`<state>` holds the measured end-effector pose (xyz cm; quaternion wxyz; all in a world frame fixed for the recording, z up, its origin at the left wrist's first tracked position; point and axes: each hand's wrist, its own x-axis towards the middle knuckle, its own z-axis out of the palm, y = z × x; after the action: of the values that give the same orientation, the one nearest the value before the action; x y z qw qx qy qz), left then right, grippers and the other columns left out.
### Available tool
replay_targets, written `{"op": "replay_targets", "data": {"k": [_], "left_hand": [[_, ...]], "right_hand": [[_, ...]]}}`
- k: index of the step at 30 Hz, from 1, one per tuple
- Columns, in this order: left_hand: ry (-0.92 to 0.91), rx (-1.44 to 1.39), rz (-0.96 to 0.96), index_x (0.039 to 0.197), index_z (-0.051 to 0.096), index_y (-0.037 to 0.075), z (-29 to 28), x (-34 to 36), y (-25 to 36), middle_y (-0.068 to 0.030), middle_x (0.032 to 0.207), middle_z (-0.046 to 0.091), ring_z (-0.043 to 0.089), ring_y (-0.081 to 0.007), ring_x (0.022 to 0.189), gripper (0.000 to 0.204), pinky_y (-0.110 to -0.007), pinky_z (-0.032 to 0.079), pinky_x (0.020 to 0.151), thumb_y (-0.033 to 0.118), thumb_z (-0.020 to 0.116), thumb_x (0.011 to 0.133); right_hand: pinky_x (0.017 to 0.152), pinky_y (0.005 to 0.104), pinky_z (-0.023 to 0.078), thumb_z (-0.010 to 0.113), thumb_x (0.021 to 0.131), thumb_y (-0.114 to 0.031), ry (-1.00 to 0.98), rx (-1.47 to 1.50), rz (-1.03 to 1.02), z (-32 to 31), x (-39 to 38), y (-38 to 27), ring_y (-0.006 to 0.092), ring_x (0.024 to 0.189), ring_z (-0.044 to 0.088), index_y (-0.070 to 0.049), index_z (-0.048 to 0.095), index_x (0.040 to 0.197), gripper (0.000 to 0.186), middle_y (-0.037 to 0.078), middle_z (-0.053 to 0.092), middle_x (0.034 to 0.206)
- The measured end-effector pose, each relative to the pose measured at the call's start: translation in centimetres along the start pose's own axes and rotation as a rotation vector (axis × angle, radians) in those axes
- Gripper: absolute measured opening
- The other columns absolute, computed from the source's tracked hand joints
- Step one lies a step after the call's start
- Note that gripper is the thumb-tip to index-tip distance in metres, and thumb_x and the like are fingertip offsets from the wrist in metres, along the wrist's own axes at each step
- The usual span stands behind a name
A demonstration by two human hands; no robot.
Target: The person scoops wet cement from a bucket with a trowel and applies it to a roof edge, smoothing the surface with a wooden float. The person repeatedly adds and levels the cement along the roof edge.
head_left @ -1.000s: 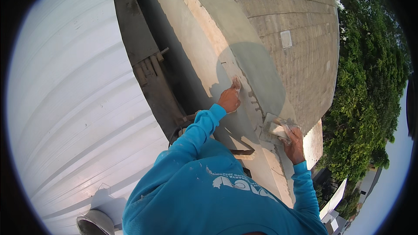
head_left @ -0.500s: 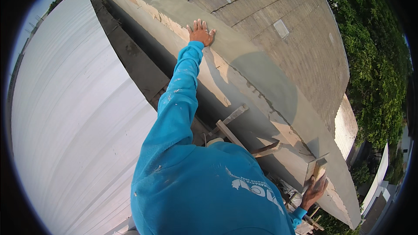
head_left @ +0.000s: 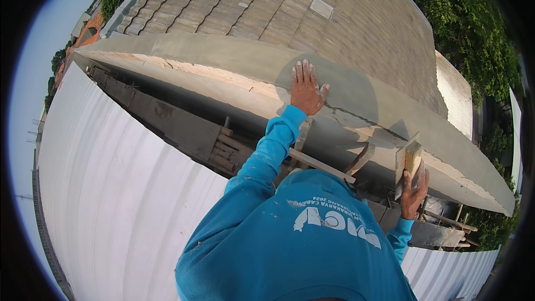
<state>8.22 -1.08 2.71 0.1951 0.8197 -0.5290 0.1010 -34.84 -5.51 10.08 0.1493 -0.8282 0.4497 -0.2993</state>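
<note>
A long, smooth grey cement ledge (head_left: 223, 50) tops a low plastered wall, with a rough, pale broken edge along its near side. My left hand (head_left: 306, 93) lies open on this ledge near that edge, fingers stretched away from me. To the right, my right hand (head_left: 413, 192) is closed around a plasterer's float (head_left: 411, 160). The float has a thin flat plate and a wooden grip, and is held tilted on edge beside the ledge. A dark, uneven line runs along the ledge between the hands. Whether the plate touches the wall I cannot tell.
White corrugated metal roofing (head_left: 122, 173) spreads at left. A brown tiled roof (head_left: 278, 5) rises beyond the ledge. Wooden boards (head_left: 320, 163) stick out below the wall, over a dark gap. Poles (head_left: 451, 222) stand at lower right, trees (head_left: 468, 22) at far right.
The view has turned. My left hand has moved rightward along the ledge, closer to my right hand. My right hand still grips the float.
</note>
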Motion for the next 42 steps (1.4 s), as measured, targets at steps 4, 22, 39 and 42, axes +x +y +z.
{"op": "replay_targets", "data": {"k": [4, 22, 39, 42], "left_hand": [[0.018, -0.123, 0.212, 0.144, 0.029, -0.015, 0.4, -1.8, 9.0, -0.0361, 0.153, 0.021, 0.018, -0.0513, 0.144, 0.075, -0.058, 0.012, 0.119, 0.043, 0.046, 0.100], [-0.121, 0.177, -0.279, 0.155, 0.029, 0.009, -1.5, 4.0, -12.6, -0.0175, 0.161, 0.023, 0.020, -0.0382, 0.148, 0.072, -0.059, 0.013, 0.119, 0.057, 0.030, 0.101], [-0.224, 0.041, 0.061, 0.155, 0.022, 0.003, 1.3, 4.5, 3.6, -0.0237, 0.162, 0.008, 0.001, -0.0456, 0.150, 0.082, -0.072, -0.002, 0.113, 0.063, 0.029, 0.099], [-0.214, -0.038, 0.186, 0.155, 0.022, 0.001, 2.5, 4.3, 9.0, -0.0236, 0.163, 0.006, -0.001, -0.0457, 0.150, 0.082, -0.073, -0.004, 0.112, 0.061, 0.029, 0.100]], "right_hand": [[0.096, 0.0451, 0.045, 0.068, 0.092, -0.021, -0.037, 0.132, 0.065, 0.3, -0.1, -0.9, 0.0385, 0.110, 0.057, 0.002, 0.052, 0.138, 0.054, 0.024, 0.059, 0.120], [0.105, 0.0464, 0.040, 0.071, 0.091, -0.018, 0.135, 0.111, 0.120, 1.4, 0.7, 0.0, 0.0394, 0.122, 0.053, 0.001, 0.053, 0.138, 0.054, 0.023, 0.058, 0.133], [0.088, 0.0422, 0.048, 0.073, 0.089, -0.019, 0.175, 0.205, 0.106, 2.5, 0.1, -0.6, 0.0352, 0.098, 0.060, 0.005, 0.055, 0.133, 0.053, 0.022, 0.061, 0.107], [0.084, 0.0400, 0.049, 0.073, 0.089, -0.018, 0.235, 0.200, 0.099, 2.6, -0.6, -0.6, 0.0337, 0.093, 0.060, 0.006, 0.056, 0.131, 0.052, 0.021, 0.060, 0.101]]}}
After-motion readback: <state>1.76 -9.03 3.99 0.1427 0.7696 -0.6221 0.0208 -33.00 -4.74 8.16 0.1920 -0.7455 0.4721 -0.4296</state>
